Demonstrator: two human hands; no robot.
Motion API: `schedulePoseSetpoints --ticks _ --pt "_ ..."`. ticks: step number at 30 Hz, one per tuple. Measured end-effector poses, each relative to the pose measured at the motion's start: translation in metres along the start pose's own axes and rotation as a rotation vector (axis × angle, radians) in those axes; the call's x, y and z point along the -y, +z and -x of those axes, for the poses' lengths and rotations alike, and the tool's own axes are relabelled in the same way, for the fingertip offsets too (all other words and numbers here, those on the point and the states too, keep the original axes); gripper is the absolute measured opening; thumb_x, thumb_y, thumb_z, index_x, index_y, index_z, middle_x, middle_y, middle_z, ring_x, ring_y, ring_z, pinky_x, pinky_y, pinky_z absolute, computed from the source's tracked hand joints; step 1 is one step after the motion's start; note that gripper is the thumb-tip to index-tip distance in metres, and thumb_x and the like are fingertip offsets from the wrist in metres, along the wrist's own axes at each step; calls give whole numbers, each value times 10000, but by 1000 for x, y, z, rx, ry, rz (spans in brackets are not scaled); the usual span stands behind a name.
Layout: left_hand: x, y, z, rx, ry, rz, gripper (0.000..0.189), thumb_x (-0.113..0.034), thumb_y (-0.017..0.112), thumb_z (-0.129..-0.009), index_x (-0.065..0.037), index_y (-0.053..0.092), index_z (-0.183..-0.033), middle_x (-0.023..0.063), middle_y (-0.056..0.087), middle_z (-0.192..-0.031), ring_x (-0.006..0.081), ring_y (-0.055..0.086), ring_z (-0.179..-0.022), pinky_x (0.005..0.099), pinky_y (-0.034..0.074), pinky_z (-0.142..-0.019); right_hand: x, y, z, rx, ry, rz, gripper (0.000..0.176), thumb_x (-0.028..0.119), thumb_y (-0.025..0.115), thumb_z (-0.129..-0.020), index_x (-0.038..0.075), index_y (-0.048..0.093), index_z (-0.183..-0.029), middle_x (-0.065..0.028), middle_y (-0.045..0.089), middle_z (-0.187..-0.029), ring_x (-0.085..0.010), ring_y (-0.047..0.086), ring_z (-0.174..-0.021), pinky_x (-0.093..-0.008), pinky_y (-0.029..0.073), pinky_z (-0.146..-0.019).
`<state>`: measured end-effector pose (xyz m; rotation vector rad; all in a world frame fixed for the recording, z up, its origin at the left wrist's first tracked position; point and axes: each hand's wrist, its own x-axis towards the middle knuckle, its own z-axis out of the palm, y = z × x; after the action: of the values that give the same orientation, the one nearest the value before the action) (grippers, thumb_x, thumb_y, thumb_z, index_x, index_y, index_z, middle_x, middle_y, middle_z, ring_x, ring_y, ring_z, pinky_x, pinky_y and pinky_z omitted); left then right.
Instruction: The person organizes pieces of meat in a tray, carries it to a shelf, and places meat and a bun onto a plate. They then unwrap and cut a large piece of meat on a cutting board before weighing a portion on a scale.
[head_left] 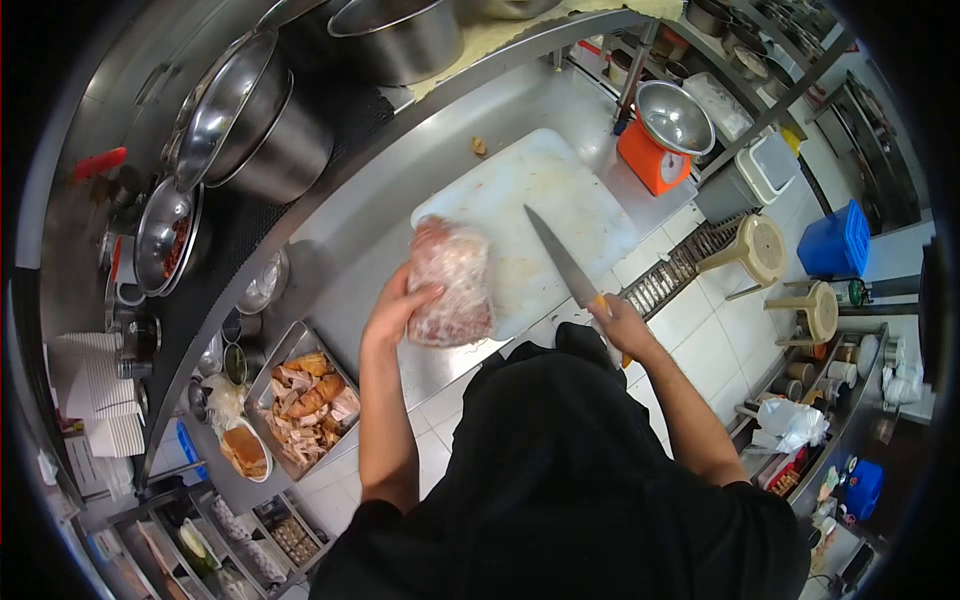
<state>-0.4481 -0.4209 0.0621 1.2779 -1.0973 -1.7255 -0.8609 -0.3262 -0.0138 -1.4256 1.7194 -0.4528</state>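
Note:
My left hand [400, 308] is closed on the left side of a plastic-wrapped slab of meat [455, 285], pale and red, over the near left part of a white cutting board [560, 190]. In my right hand [625, 332] is a large kitchen knife [562, 258] with a yellowish handle. Its blade points up and left across the board, apart from the meat. Crumbs and faint stains mark the board's surface.
A tray [310, 390] of chopped cooked meat sits left of my left arm. An orange scale [655, 160] with a steel bowl [676, 117] stands at the counter's right end. Large steel pots [395, 45] line the upper shelf. Plastic stools [757, 250] stand on the floor at right.

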Motion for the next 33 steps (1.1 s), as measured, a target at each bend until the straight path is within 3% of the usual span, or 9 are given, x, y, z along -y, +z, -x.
schedulePoseSetpoints --ticks 5,8,10,14,20,23,29,33 --pt "1 24 -107 227 -113 -533 591 -230 894 -808 -16 629 -1291 76 709 -1160 171 652 -1029 329 520 -945 5 -17 5 -110 3 81 518 492 590 -1036 -26 597 -1024 -303 688 -882 -503 672 -902 -553 511 -777" --pt "30 37 -143 160 -39 -661 612 -253 898 -791 -27 633 -1294 87 720 -1142 194 667 -1017 324 520 -942 6 -20 11 -165 23 134 464 435 604 -1037 -28 575 -1026 -309 687 -872 -515 671 -890 -573 513 -758" --pt "31 41 -140 114 75 -880 640 -260 905 -763 -31 631 -1294 112 706 -1166 236 665 -1061 350 514 -977 23 -26 18 -153 76 144 397 365 620 -1035 -27 559 -1048 -297 686 -825 -513 677 -832 -589 519 -724" --pt "18 67 -94 -57 300 -1153 752 -279 928 -693 -57 599 -1332 150 629 -1277 325 612 -1205 422 486 -1059 73 -32 28 -111 -12 319 378 355 612 -1037 -18 556 -1065 -281 702 -824 -484 694 -801 -569 539 -704" --pt "-4 89 -72 -7 132 -1280 940 -376 965 -585 -120 513 -1369 118 534 -1376 355 518 -1333 489 469 -1070 133 -16 21 58 -78 478 383 355 582 -1045 -20 550 -1116 -250 726 -861 -440 721 -807 -544 567 -717" --pt "-12 93 -69 33 29 -1316 1120 -408 991 -521 -137 454 -1467 136 511 -1425 408 485 -1373 508 479 -1095 152 -15 19 111 -48 527 369 336 575 -1048 -19 541 -1143 -245 736 -887 -431 733 -822 -531 578 -729" --pt "-5 92 -73 48 -93 -1287 1302 -471 1001 -510 -141 326 -1574 158 406 -1567 447 428 -1433 523 468 -1124 179 -13 27 134 -29 620 346 313 563 -1053 -27 539 -1115 -232 741 -862 -409 746 -814 -513 591 -721" --pt "0 92 -72 22 -92 -1311 1318 -514 1003 -514 -155 313 -1578 141 366 -1609 427 420 -1444 543 456 -1125 197 -13 29 179 -1 649 327 287 558 -1053 -33 534 -1118 -232 740 -852 -403 749 -812 -505 594 -728"
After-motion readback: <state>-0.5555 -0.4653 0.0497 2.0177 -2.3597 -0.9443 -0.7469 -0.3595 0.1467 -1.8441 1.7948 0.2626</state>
